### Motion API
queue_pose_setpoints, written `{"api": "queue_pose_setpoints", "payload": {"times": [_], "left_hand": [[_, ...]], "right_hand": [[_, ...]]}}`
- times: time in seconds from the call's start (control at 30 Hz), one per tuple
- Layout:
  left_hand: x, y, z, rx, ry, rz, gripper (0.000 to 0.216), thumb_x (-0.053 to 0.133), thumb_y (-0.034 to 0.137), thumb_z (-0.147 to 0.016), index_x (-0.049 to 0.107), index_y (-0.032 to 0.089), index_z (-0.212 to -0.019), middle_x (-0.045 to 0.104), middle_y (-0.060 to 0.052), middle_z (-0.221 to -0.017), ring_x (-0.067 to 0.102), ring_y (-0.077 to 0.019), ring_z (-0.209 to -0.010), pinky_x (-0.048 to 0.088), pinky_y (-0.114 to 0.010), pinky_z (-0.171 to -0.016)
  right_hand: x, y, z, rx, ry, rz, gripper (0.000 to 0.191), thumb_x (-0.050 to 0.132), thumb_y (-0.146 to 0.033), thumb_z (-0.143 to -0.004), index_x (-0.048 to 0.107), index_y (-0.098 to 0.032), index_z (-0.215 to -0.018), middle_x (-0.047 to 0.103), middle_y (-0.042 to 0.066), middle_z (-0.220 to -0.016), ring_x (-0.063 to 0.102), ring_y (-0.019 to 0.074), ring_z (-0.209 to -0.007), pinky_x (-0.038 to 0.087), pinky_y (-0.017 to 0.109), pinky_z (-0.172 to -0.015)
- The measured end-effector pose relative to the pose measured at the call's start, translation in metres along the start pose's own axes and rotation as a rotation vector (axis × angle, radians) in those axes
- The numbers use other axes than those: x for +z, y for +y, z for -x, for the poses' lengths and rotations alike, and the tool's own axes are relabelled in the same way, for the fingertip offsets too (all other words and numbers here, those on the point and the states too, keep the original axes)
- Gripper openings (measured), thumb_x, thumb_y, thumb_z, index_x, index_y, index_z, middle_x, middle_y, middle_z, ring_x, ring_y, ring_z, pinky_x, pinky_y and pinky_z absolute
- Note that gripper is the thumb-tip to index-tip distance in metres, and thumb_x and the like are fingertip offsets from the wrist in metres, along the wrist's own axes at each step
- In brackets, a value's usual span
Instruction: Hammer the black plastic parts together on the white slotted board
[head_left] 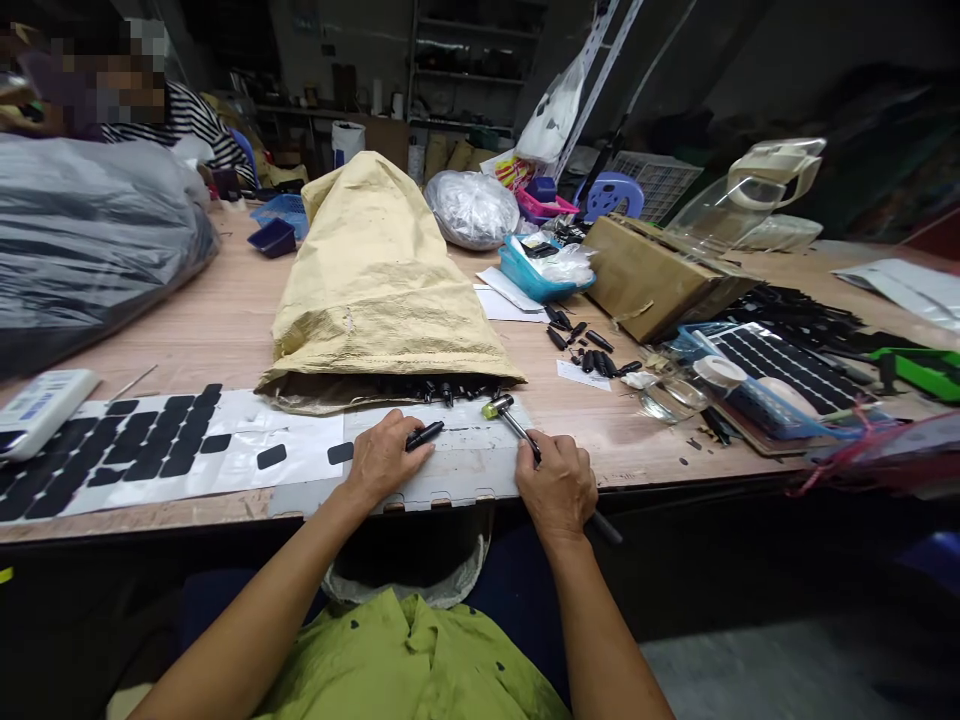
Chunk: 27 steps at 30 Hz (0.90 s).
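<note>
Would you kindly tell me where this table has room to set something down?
Bare tabletop shows between the grey bag and the tan sack, and beside the right hand, in front of the black parts. It is crowded around the cardboard box and blue basket.

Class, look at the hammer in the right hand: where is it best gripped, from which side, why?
Probably by the dark handle, from the near right, as the right hand does: the hammer slants, its head at the far left end, its slim handle reaching to the near right.
</note>
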<state>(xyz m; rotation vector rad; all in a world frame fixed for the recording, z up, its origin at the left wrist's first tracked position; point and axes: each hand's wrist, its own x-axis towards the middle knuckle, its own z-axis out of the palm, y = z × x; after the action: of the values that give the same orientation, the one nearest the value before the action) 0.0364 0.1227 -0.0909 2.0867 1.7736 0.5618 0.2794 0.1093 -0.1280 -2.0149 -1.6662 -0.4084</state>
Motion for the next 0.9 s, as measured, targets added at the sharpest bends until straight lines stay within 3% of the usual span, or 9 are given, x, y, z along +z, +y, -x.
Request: {"api": "queue_pose_setpoints", "payload": {"times": [0.13,0.23,0.33,0.47,0.7,0.9], "left_hand": [[0.003,-0.002,-0.001,0.01,0.017,0.041,0.019,0.063,0.035,-0.085,0.071,0.027,-0.099,0.062,0.0,-0.095,0.061,-0.0151,-0.078,0.043,-0.026,-0.066],[0.002,-0.006,-0.001,0.057,-0.021,0.083,0.017,0.065,0.033,-0.083,0.072,0.027,-0.098,0.063,0.002,-0.092,0.061,-0.0144,-0.079,0.043,-0.025,-0.067],[0.001,-0.008,-0.001,0.065,-0.037,0.092,0.018,0.066,0.033,-0.082,0.072,0.027,-0.098,0.064,0.003,-0.091,0.06,-0.0136,-0.078,0.042,-0.025,-0.067],[-0.001,-0.007,-0.001,0.05,-0.057,0.091,0.02,0.065,0.034,-0.082,0.073,0.028,-0.1,0.064,0.002,-0.091,0.06,-0.0139,-0.08,0.042,-0.025,-0.068],[-0.001,-0.006,-0.003,0.048,-0.06,0.101,0.019,0.066,0.034,-0.082,0.074,0.03,-0.099,0.063,0.003,-0.091,0.061,-0.0134,-0.081,0.042,-0.024,-0.068],[0.0,-0.008,-0.004,0.06,-0.059,0.107,0.02,0.066,0.034,-0.082,0.074,0.03,-0.101,0.064,0.003,-0.091,0.061,-0.0133,-0.083,0.042,-0.024,-0.069]], "right_hand": [[-0.006,0.002,-0.003,0.04,-0.114,-0.087,0.021,0.054,-0.029,-0.09,0.07,-0.018,-0.097,0.064,0.008,-0.093,0.049,0.0206,-0.083,0.033,0.033,-0.072],[-0.014,-0.002,0.0,0.077,-0.116,-0.277,0.023,0.05,-0.032,-0.091,0.068,-0.018,-0.096,0.064,0.008,-0.094,0.053,0.0215,-0.086,0.039,0.034,-0.075],[-0.025,-0.012,0.008,0.051,-0.123,-0.527,0.026,0.047,-0.037,-0.093,0.065,-0.018,-0.098,0.064,0.008,-0.094,0.058,0.0211,-0.089,0.045,0.034,-0.078],[-0.035,-0.029,0.022,-0.018,-0.235,-0.728,0.026,0.049,-0.037,-0.095,0.066,-0.019,-0.102,0.066,0.007,-0.096,0.062,0.0189,-0.092,0.049,0.032,-0.082],[-0.042,-0.04,0.035,-0.112,-0.265,-0.813,0.03,0.05,-0.028,-0.096,0.065,-0.021,-0.12,0.068,0.008,-0.11,0.063,0.0181,-0.103,0.05,0.032,-0.092],[-0.045,-0.041,0.038,-0.142,-0.279,-0.762,0.032,0.049,-0.027,-0.097,0.064,-0.024,-0.124,0.068,0.007,-0.104,0.064,0.0175,-0.097,0.05,0.032,-0.09]]}}
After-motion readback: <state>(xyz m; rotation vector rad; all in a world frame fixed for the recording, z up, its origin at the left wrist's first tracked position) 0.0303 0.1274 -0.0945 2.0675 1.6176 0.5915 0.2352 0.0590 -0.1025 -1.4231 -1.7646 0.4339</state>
